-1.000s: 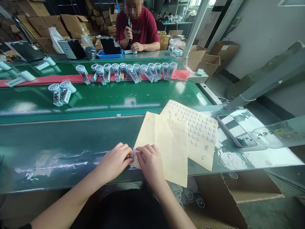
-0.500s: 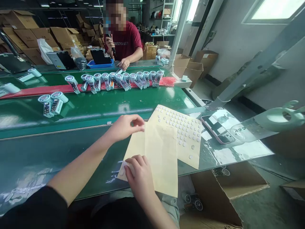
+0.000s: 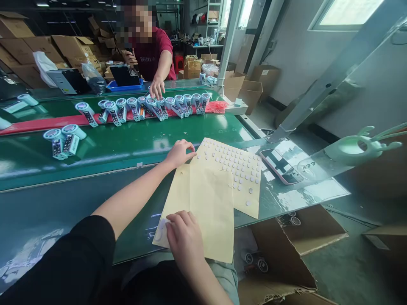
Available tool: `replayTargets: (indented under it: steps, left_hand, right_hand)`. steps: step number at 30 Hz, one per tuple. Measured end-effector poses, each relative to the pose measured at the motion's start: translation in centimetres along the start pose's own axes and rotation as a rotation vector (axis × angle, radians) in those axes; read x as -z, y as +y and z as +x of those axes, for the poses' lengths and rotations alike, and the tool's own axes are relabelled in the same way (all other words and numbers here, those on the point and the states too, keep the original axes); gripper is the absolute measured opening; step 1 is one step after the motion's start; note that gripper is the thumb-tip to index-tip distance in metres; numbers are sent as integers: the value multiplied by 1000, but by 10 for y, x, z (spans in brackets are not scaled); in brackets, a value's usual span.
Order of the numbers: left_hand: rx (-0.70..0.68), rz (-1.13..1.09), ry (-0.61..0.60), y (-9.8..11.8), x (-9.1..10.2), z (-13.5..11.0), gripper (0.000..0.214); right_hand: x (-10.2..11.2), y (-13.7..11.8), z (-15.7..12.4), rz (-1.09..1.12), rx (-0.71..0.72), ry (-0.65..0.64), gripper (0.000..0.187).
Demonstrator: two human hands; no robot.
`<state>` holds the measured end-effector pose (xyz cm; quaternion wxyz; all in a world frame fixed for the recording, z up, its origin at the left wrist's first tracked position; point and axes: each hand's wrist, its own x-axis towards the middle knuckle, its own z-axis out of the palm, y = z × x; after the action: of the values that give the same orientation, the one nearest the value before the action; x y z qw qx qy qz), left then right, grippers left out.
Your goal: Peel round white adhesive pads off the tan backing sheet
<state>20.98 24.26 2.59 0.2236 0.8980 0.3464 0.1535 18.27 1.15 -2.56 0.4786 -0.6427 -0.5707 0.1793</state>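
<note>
My left hand (image 3: 180, 153) is at the upper left edge of a pale yellow sheet of small round white stickers (image 3: 244, 169). Its thumb and forefinger are pinched together; anything between them is too small to make out. Lower down, my right hand (image 3: 187, 237) rests over the lower left part of a creased, pale yellow backing sheet (image 3: 211, 207). Its fingers are curled in with the thumb close to the forefinger, beside whitish round stickers (image 3: 161, 231) near the edge. What these fingers hold, if anything, is hidden. The backing sheet overlaps the sticker sheet.
A phone (image 3: 281, 166) lies on the glassy tabletop, near a pale green holder (image 3: 356, 148). Several light blue cylindrical devices (image 3: 112, 111) line a red strip on the green conveyor (image 3: 159, 140). Across it, a co-worker's hand (image 3: 157, 87) reaches to them. An open carton (image 3: 282, 258) stands below right.
My left hand has moved up and away to the sticker sheet's upper left edge. My right hand stays nearly in place. The co-worker's arm now reaches farther over the devices; my view has shifted slightly.
</note>
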Motion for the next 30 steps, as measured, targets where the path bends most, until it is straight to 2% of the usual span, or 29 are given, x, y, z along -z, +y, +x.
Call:
replayTargets:
  steps: [2, 6, 8, 12, 15, 19, 22, 26, 30]
  left_hand:
    - [-45, -17, -65, 3, 13, -31, 17]
    - [-132, -29, -320, 12, 41, -110, 11]
    - [-105, -1, -393, 16, 49, -146, 11]
    - [-14, 145, -357, 16, 49, -194, 9]
    - [-69, 216, -301, 14, 42, -211, 9]
    - [-197, 290, -191, 13, 35, -221, 11]
    - [-231, 344, -112, 16, 31, -227, 13]
    - [-176, 359, -45, 20, 26, -235, 14]
    - [-39, 343, 11, 25, 18, -243, 11]
  right_hand:
    - [5, 2, 3, 93, -33, 9, 20]
    - [16, 11, 12, 201, -98, 12, 20]
    - [19, 14, 16, 215, -127, 12, 19]
    - [18, 16, 19, 224, -138, 32, 17]
    - [17, 16, 17, 222, -134, 40, 17]
    - [17, 17, 15, 209, -124, 35, 16]
    - [17, 17, 14, 206, -112, 37, 16]
    - [16, 16, 14, 195, -105, 43, 18]
    - [17, 17, 14, 189, -103, 39, 18]
